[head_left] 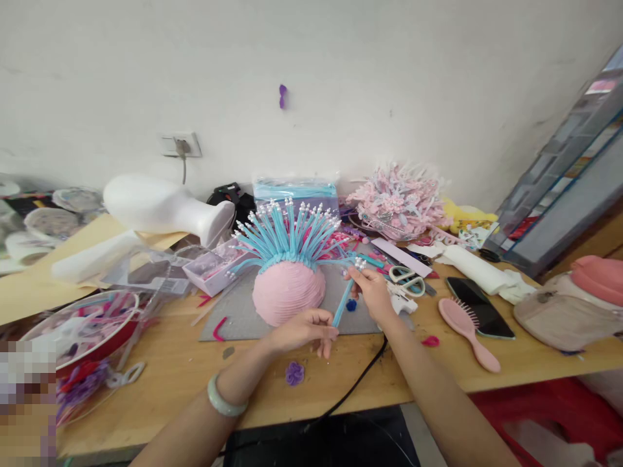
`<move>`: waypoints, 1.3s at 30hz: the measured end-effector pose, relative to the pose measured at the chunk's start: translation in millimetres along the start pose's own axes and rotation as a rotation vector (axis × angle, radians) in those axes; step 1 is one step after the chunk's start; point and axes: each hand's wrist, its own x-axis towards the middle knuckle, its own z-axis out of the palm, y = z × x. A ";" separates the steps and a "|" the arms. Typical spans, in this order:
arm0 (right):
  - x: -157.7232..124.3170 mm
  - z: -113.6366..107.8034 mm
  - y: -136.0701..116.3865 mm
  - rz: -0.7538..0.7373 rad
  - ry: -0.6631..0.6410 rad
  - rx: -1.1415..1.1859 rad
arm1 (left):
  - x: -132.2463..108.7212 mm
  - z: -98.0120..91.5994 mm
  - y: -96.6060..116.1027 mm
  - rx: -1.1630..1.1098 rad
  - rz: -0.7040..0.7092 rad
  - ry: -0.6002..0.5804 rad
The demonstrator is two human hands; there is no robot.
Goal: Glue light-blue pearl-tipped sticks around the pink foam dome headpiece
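Strip (343,305), blue, held above worktop (253,402) beside pink dome (288,293), pinched low by left hand (309,329), high by right hand (370,290).
Probably light, soft, bendable; best gripped by stem, pearl beads (360,263) left unsqueezed.

You're working in a craft workspace: scissors (407,280) are lying beside your right hand (372,292), trimmings (114,312) filling a basket (104,346) well left of it.
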 end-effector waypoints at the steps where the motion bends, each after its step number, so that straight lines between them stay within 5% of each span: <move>1: 0.0 0.1 1.1 -0.001 -0.006 0.000 | 0.9 0.6 -0.9 0.008 -0.017 -0.004; 5: -1.5 0.6 0.6 0.017 -0.075 0.035 | 5.2 -0.4 -4.6 -0.024 0.009 0.072; 10: -7.4 3.9 1.4 0.014 -0.416 -0.054 | 5.5 -5.7 -3.9 -0.085 0.160 0.236; 16: -12.7 8.6 6.3 0.005 -0.623 -0.018 | 3.9 -7.8 -7.5 -0.052 0.217 0.189; 22: -16.1 9.7 3.0 0.003 -0.600 0.047 | 4.3 -7.6 -8.5 -0.006 0.263 0.212; 39: -14.2 10.7 5.8 -0.040 -0.503 -0.110 | 5.0 -6.2 -9.3 0.514 0.450 0.681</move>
